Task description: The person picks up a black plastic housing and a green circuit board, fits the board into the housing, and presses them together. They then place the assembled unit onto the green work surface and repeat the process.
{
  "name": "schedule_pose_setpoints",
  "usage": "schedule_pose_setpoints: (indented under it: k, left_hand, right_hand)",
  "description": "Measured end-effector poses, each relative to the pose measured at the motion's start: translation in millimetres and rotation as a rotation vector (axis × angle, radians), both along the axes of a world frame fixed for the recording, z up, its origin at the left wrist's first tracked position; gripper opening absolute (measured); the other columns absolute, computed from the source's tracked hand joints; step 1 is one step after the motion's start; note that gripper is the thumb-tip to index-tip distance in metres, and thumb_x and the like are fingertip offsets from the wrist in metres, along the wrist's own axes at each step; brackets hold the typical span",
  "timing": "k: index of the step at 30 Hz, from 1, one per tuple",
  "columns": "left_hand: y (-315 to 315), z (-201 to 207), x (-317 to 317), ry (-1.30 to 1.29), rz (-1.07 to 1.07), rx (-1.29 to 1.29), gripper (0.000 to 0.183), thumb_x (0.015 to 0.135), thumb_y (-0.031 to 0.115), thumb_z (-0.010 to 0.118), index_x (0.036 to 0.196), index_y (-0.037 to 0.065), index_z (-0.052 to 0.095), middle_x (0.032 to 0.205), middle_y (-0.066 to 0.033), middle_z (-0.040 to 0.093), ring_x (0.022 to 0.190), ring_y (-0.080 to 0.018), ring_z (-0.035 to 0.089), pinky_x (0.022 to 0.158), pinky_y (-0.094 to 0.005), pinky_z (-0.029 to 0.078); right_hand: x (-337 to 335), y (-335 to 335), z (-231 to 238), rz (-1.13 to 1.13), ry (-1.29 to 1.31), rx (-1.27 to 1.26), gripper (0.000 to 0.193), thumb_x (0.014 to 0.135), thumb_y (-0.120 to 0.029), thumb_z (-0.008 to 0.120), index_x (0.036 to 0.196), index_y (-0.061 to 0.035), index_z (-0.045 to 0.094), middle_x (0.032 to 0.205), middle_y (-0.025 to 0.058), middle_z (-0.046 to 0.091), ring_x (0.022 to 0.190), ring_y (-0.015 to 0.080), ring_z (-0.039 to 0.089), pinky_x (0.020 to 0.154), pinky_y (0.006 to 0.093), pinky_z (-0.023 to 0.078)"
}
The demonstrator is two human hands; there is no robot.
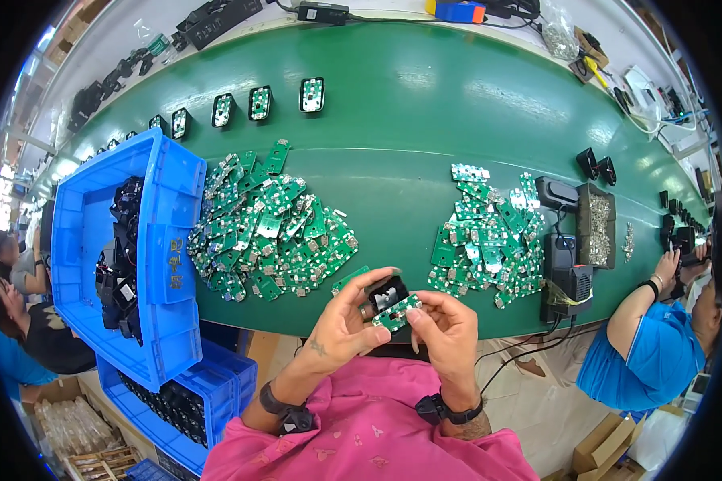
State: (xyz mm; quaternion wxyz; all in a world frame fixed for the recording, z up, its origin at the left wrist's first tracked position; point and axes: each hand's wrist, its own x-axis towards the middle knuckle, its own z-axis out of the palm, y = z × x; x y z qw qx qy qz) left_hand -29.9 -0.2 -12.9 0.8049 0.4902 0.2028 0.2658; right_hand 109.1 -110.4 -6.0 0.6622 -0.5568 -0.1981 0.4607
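In front of my chest, my left hand (338, 325) is closed around a small black plastic housing (387, 290), its open side turned up. My right hand (448, 327) pinches a small green circuit board (398, 313) at the near edge of the housing. The board is tilted, and my left thumb lies by its lower end. On the bench, a heap of green circuit boards (269, 228) spreads to the left of my hands. A second, smaller heap of boards (489, 236) lies to the right.
A blue crate (168, 264) with black housings (120, 264) stands left, above further blue crates. Housings fitted with boards (311, 94) line the far side of the green bench (393, 176). At right are a black device (568, 268) and a tray of small metal parts (596, 228). Other people sit at both sides.
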Motion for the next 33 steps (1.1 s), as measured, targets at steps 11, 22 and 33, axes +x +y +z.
schedule_pose_setpoints:
  k: [11, 22, 33]
  left_hand:
    - [-6, 18, 3, 0.354, -0.120, 0.006, 0.060, 0.093, -0.004, 0.042, 0.150, 0.006, 0.024, 0.104, -0.0104, 0.056, 0.059, -0.0098, 0.056, 0.048, -0.0212, 0.045]
    - [-10, 23, 6, 0.348, -0.064, 0.123, 0.060, 0.091, -0.003, 0.045, 0.148, 0.005, 0.028, 0.095, -0.0089, 0.058, 0.061, -0.0097, 0.056, 0.053, -0.0249, 0.047]
    - [3, 39, -4, 0.391, -0.159, 0.223, 0.066, 0.089, -0.002, 0.050, 0.151, 0.006, 0.029, 0.105, -0.0097, 0.056, 0.068, -0.0103, 0.055, 0.061, -0.0257, 0.047]
  right_hand:
    - [-2, -2, 16, 0.003, -0.212, -0.031, 0.018, 0.094, 0.000, 0.061, 0.110, 0.0074, 0.066, 0.081, 0.0093, 0.067, 0.059, 0.0104, 0.063, 0.051, 0.0223, 0.051]
    - [-4, 3, 14, 0.016, -0.787, 0.001, 0.004, 0.090, -0.002, 0.063, 0.089, 0.0022, 0.065, 0.072, 0.0085, 0.063, 0.055, 0.0157, 0.061, 0.048, 0.0293, 0.046]
    - [17, 9, 35, 0.333, -0.853, 0.033, 0.004, 0.081, -0.002, 0.067, 0.081, -0.0006, 0.063, 0.070, 0.0116, 0.063, 0.057, 0.0277, 0.062, 0.051, 0.0366, 0.047]
